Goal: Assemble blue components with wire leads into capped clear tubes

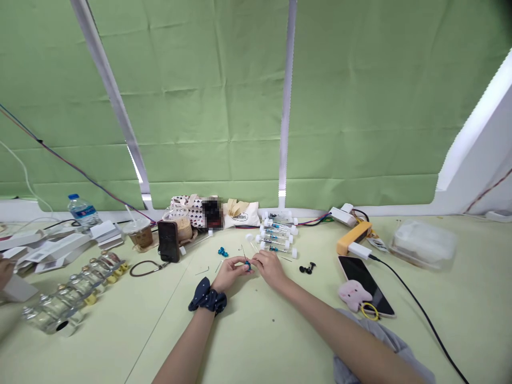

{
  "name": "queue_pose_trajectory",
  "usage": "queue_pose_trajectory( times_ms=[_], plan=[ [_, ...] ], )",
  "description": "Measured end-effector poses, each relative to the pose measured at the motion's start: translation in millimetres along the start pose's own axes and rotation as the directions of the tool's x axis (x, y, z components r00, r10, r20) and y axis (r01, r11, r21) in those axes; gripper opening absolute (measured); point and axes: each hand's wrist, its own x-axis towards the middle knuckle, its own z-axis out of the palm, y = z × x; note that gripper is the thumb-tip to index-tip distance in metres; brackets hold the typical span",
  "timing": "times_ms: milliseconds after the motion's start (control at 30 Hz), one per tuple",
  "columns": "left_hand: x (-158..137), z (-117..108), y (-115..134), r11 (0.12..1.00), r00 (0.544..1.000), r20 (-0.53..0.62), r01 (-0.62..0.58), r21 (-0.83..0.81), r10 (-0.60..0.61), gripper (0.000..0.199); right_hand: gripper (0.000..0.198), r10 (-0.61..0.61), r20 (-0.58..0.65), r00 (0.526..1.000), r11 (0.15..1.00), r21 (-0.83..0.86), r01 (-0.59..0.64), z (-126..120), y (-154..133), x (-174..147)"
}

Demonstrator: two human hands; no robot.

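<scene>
Near the middle of the table, my left hand (231, 272) is closed with its fingertips on a small blue part (248, 265). A thin bent metal rod (242, 252), like a hex key, rises beside that part. My right hand (270, 265) meets the left one there, its fingers pinched together; what they hold is too small to make out. Just behind the hands lie several loose blue pieces (223, 252) and a row of clear tubes with white caps (276, 234). Several black knob-like parts (307, 268) lie to the right of my right hand.
Left are a row of clear bottles (76, 288), white boxes (56, 250), an iced drink (140, 234) and an upright phone (168, 241). A co-worker's hand (5, 272) shows at the left edge. Right are a tablet (360, 272), a cable (416, 304) and a plastic container (423, 244).
</scene>
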Motion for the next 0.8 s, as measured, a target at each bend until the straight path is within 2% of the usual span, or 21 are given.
queue_pose_trajectory(
  times_ms=[233, 433, 567, 800],
  plan=[
    [-2.2, 2.8, 4.4, 1.0, 1.0, -0.012, -0.015, -0.003, 0.015, 0.032, 0.011, 0.054, -0.007, 0.999, 0.971, 0.235, -0.051, -1.7, -1.8, 1.9],
    [-1.4, -1.2, 7.0, 1.0, 0.998, -0.063, 0.006, -0.024, -0.008, 0.036, 0.018, 0.135, -0.006, 0.991, 0.906, 0.405, -0.122, 2.6, 4.6, 3.0],
    [-1.1, -3.8, 6.8, 1.0, 0.996, -0.085, 0.01, -0.03, -0.012, 0.037, 0.016, 0.164, -0.079, 0.983, 0.915, 0.385, -0.122, 1.7, 7.2, 4.1],
    [-1.5, -1.2, 9.5, 0.999, 0.997, -0.056, -0.044, 0.02, 0.045, 0.035, 0.022, 0.053, -0.111, 0.992, 0.967, 0.254, -0.023, -6.0, 4.6, 4.0]
  ],
)
